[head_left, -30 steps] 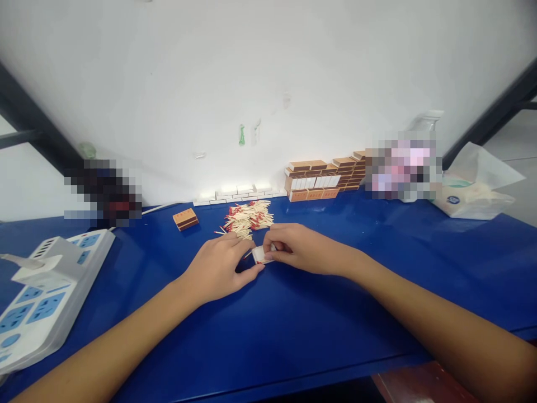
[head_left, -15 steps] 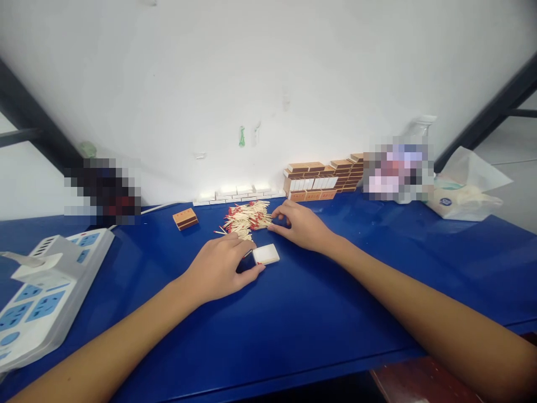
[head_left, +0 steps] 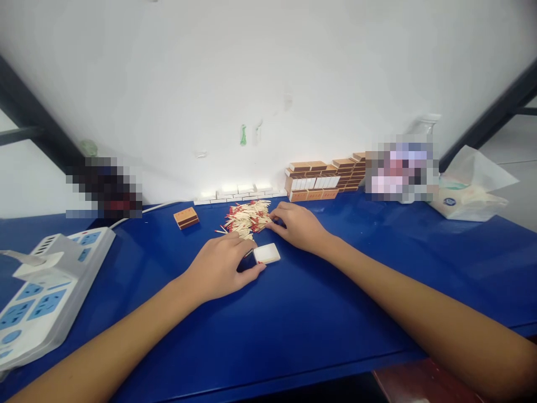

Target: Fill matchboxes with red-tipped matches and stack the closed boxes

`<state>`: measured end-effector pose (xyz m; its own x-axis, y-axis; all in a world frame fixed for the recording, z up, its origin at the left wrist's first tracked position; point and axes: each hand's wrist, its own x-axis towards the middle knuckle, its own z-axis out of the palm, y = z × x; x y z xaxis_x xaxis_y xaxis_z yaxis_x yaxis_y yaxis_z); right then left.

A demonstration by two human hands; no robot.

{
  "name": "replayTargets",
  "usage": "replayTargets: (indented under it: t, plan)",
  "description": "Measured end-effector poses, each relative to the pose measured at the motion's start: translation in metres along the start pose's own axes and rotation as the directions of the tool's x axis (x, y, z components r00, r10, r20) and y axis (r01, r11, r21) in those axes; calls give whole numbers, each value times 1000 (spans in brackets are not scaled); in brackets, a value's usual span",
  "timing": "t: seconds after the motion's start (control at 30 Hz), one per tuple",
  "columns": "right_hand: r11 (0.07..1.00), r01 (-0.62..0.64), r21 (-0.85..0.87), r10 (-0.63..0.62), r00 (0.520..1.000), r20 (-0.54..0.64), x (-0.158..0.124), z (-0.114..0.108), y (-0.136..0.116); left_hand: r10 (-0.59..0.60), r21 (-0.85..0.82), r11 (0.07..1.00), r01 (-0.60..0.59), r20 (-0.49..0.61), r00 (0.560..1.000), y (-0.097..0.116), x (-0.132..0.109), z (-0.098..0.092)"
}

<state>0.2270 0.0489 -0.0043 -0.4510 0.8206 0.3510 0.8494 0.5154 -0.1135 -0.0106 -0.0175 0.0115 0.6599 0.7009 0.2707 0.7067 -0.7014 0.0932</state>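
Note:
My left hand (head_left: 224, 266) rests on the blue table, its thumb and fingers closed around the left end of a small white matchbox tray (head_left: 267, 253). A red match head shows by the thumb at the tray's near edge. Just beyond lies a loose pile of red-tipped matches (head_left: 247, 215). At the right edge of that pile is my right hand (head_left: 300, 226), with thumb and curled forefinger closing on matches there. An orange-brown matchbox (head_left: 186, 218) sits apart, left of the pile.
Along the wall runs a low row of white matchbox trays (head_left: 239, 193). Stacked matchbox sleeves (head_left: 314, 182) stand right of it. A white power strip (head_left: 84, 280) lies at left, and a tissue pack (head_left: 465, 196) at far right.
My right hand has shifted slightly left, further into the edge of the match pile. The left hand and the tray stay in place; the view has moved a little.

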Motion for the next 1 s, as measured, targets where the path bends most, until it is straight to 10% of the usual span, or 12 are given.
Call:
replayTargets:
  t: [1.0]
  plan:
    - [995, 95, 1, -95, 994, -56, -2, -12, 14, -33, 0, 999, 33, -27, 999, -3, 2, -3]
